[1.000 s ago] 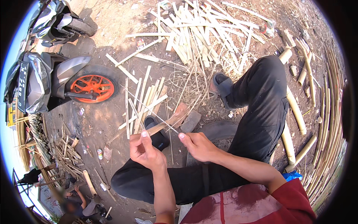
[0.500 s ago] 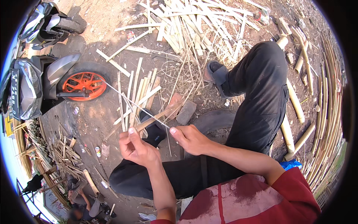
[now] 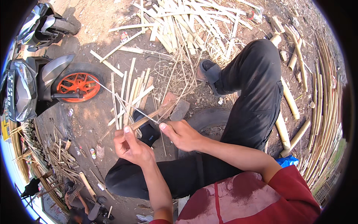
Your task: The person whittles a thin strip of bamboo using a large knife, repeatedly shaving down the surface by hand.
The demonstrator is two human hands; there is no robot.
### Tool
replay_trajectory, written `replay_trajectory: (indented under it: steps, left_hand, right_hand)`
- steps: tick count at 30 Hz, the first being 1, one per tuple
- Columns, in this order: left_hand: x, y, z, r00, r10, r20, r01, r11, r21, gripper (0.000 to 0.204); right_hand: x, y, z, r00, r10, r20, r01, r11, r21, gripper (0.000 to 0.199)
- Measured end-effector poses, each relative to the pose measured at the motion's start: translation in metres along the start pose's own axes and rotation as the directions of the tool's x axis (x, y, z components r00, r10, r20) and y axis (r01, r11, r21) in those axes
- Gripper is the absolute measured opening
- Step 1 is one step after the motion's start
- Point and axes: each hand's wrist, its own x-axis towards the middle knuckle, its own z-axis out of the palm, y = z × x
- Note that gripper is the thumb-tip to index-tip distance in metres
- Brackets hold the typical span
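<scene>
Bare brown dirt (image 3: 89, 123) spreads all around, partly sunlit, and an orange-rimmed motorcycle wheel (image 3: 78, 90) stands on it. Thumb pressed over curled fingers, the right hand (image 3: 182, 137) is clamped on one end of a thin pale strip (image 3: 138, 109); the strip slants up leftward, its far end overlapping the wheel in view. On the left hand (image 3: 136, 149), below and right of the wheel, thumb and forefinger are close together; whether they pinch anything I cannot tell. Narrow split slats (image 3: 130, 95) lie just right of the wheel, a grey block (image 3: 180, 110) farther right, and a large slat pile (image 3: 190, 22) above and to its right.
</scene>
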Motion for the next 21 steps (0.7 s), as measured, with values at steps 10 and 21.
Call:
replay_trajectory:
  steps: [10,21]
  left_hand:
    - [0.03,-0.027,-0.01,0.996,0.076,-0.035,-0.082,0.97,-0.228,0.01]
    - [0.047,-0.021,0.036,0.907,-0.162,-0.388,0.096,0.978,-0.184,0.037]
  right_hand:
    - [0.018,0.045,0.007,0.983,0.184,0.026,-0.18,0.977,-0.113,0.071]
    - [0.029,0.066,0.019,0.97,0.237,-0.061,-0.241,0.967,-0.083,0.066]
